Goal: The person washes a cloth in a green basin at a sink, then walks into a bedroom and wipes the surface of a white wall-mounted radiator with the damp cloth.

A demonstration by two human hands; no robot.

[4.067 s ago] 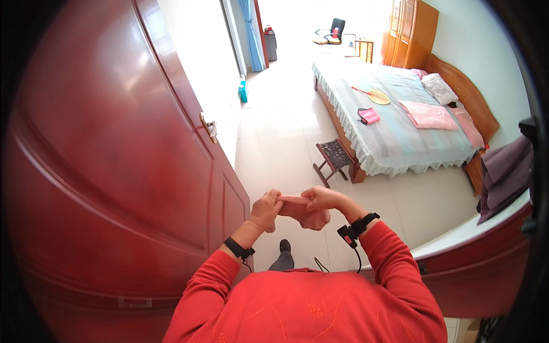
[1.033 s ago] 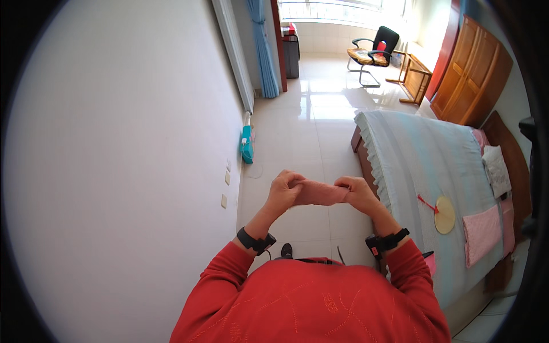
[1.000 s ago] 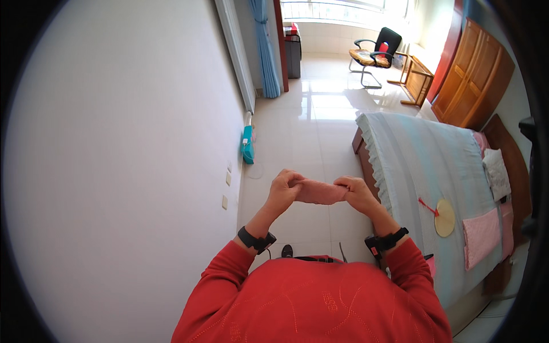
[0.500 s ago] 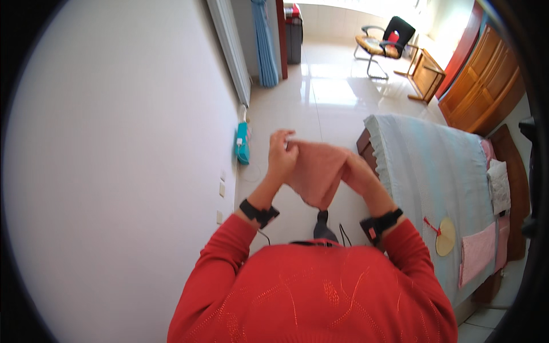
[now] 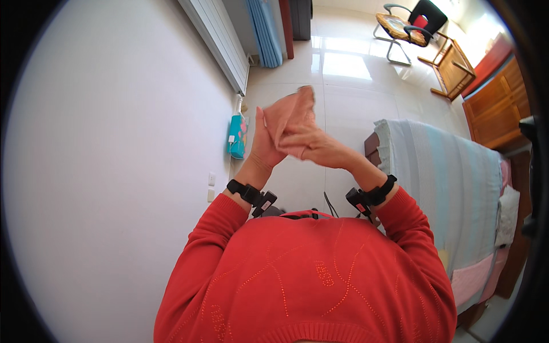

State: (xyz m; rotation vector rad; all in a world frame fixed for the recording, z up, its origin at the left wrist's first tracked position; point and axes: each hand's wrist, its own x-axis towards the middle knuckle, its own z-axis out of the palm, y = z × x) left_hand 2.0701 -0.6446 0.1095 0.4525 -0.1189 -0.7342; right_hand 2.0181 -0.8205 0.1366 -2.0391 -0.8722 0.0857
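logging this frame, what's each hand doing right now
Left hand: closed on the pink cloth.
Right hand: closed on the same cloth.

Glossy white tiled floor (image 5: 343, 86) throughout, catching a bright glare near the top. Teal bag-like thing (image 5: 237, 136) standing on it right against the white wall. Black chair with a chrome frame and a patterned seat cushion (image 5: 407, 26) parked on the tiles at the far end, small wooden stand (image 5: 452, 67) just beside it. Wooden cabinet (image 5: 497, 106) standing along the right side. Bed (image 5: 443, 183) resting on the floor at right, covered with a pale striped blue-green sheet; pink cloth (image 5: 477, 277) spread at its near end, white pillow (image 5: 507, 214) lying toward the right edge. Dark cable (image 5: 329, 201) trailing on the tiles near the bed.
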